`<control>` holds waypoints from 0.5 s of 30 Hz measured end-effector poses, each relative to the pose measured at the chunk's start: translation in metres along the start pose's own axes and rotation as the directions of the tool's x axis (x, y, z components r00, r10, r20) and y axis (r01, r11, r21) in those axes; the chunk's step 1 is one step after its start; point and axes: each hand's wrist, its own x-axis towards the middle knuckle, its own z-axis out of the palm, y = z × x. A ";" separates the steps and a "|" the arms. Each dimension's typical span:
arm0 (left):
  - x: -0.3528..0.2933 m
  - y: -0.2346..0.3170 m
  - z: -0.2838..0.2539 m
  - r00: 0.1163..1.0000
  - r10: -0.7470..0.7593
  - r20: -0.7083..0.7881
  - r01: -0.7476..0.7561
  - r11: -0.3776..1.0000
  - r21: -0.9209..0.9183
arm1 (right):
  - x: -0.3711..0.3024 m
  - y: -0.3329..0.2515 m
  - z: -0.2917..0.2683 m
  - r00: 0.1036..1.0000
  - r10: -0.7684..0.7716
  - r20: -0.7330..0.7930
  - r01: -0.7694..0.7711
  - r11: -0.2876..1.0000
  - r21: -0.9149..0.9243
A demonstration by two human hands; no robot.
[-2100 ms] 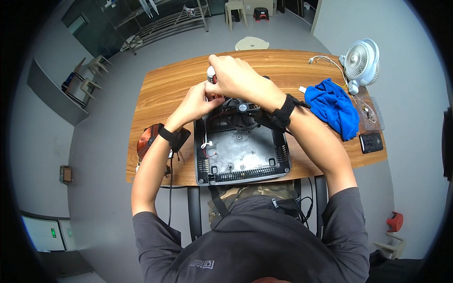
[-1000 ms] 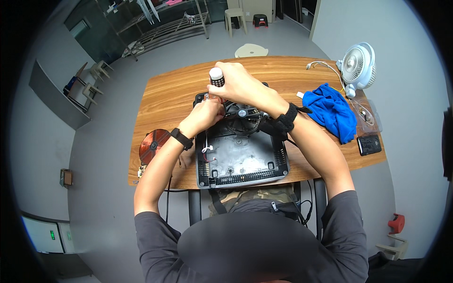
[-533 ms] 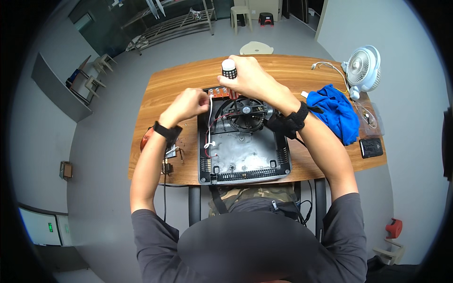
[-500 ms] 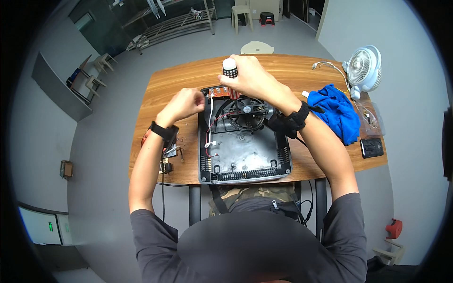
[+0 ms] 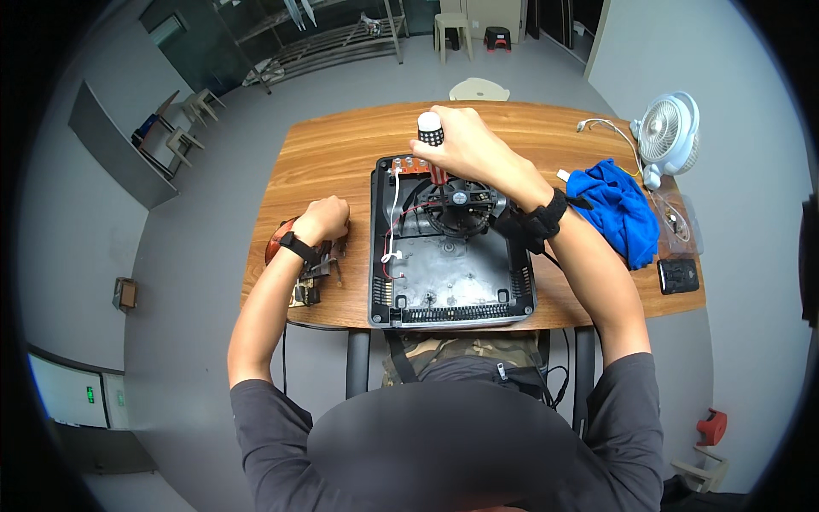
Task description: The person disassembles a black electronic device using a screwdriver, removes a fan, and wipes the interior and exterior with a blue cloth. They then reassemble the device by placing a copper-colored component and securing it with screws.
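My right hand [image 5: 467, 145] is wrapped round the handle of a screwdriver [image 5: 430, 125] with a white cap, a dotted black band and a red lower part. The screwdriver stands nearly upright over the black cooling fan [image 5: 461, 220], inside an opened shallow black appliance housing [image 5: 452, 277]. A small orange circuit board [image 5: 402, 165] with white and red wires lies at the housing's far left. Left of the housing, my left hand [image 5: 326, 218] is closed, fingers down at the tabletop beside small loose parts; whatever is between its fingertips is hidden.
A copper-coloured coil [image 5: 278, 243] and a circuit board [image 5: 304, 292] lie by my left forearm. A blue cloth [image 5: 616, 209], a light blue fan [image 5: 670, 132], and a black wallet-like box [image 5: 678, 276] occupy the right of the wooden table [image 5: 341, 141].
My left hand has moved from the housing's far left corner, nearer to me and leftward, down to the loose parts. My right hand still holds the screwdriver over the fan.
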 end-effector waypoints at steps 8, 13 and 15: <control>0.007 -0.009 0.013 0.996 0.004 -0.086 -0.012 0.996 -0.089 | -0.002 0.004 -0.009 0.999 0.015 -0.048 -0.020 0.996 -0.091; -0.003 -0.005 0.001 0.993 0.005 -0.117 -0.015 0.996 -0.085 | 0.000 0.008 -0.029 0.997 0.071 -0.039 -0.074 0.993 -0.093; -0.007 -0.002 -0.009 0.985 0.007 -0.170 -0.028 0.992 -0.120 | 0.001 0.022 -0.040 0.992 0.043 -0.118 -0.064 0.982 -0.176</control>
